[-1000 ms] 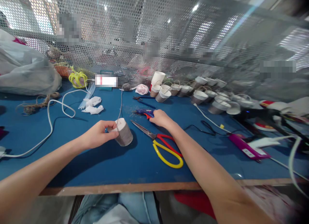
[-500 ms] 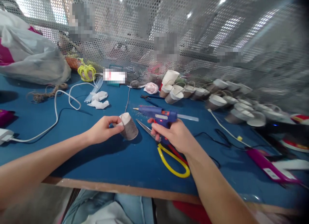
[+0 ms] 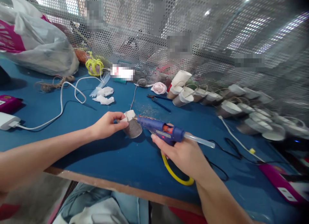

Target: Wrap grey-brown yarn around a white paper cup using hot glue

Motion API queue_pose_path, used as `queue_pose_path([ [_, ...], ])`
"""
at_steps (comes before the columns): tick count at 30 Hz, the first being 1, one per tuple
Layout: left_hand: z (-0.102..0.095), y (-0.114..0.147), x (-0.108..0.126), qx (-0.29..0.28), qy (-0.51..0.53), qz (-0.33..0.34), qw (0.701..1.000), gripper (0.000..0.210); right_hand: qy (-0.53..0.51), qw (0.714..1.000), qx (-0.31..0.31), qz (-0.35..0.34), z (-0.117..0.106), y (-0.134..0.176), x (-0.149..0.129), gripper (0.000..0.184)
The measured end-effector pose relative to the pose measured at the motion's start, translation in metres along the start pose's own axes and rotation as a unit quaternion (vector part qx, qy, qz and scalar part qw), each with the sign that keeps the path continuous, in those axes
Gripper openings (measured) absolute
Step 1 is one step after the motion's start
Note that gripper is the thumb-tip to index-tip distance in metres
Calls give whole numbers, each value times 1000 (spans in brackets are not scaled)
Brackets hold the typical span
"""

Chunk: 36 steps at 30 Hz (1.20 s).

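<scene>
My left hand (image 3: 112,124) pinches the white rim of a small grey cup (image 3: 133,129), which lies tilted just above or on the blue table. A grey cord (image 3: 133,100) runs from the cup back to a small ball of yarn (image 3: 141,82). In my right hand (image 3: 184,151) is a blue hot glue gun (image 3: 160,129), its fingers wrapped round the handle. The gun's nozzle points left and meets the cup near its white rim. A clear glue stick (image 3: 200,140) sticks out of its back. Yellow-handled scissors (image 3: 177,175) lie partly hidden beneath my right hand.
Several cups with cord handles (image 3: 231,109) stand at the back right. Pliers (image 3: 159,101) lie behind the gun, near a pink ribbon roll (image 3: 158,88). White cable (image 3: 61,111) crosses the left side. A purple power strip (image 3: 281,183) sits at the right. A perforated metal screen (image 3: 145,34) borders the table.
The glue gun has come left and down, so its nozzle now meets the cup. My left hand still holds the cup. The whole view has shifted slightly.
</scene>
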<state>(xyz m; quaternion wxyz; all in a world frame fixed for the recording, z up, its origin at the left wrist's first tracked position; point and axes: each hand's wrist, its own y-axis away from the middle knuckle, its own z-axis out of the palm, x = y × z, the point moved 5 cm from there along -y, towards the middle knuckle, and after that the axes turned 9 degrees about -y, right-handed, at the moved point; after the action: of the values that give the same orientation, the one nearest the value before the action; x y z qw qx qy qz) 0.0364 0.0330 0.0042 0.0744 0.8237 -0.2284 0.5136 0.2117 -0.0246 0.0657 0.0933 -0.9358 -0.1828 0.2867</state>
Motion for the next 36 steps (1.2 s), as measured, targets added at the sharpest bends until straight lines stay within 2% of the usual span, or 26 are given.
queue_pose_path([
  [6, 0, -1, 2, -3, -3, 13, 1000, 20, -21, 999, -30, 5, 0, -2, -8, 16],
  [13, 1, -1, 4, -9, -3, 26, 1000, 19, -16, 999, -35, 8, 1, -2, -10, 16],
  [18, 0, 0, 5, -2, -19, 30, 999, 18, -9, 1000, -10, 6, 0, -2, -10, 15],
  [31, 0, -1, 4, -7, -29, 32, 999, 18, -25, 998, -43, 26, 3, -1, -10, 15],
  [36, -1, 0, 3, -8, -23, 32, 999, 19, -7, 999, -33, 26, 2, 0, -9, 16],
])
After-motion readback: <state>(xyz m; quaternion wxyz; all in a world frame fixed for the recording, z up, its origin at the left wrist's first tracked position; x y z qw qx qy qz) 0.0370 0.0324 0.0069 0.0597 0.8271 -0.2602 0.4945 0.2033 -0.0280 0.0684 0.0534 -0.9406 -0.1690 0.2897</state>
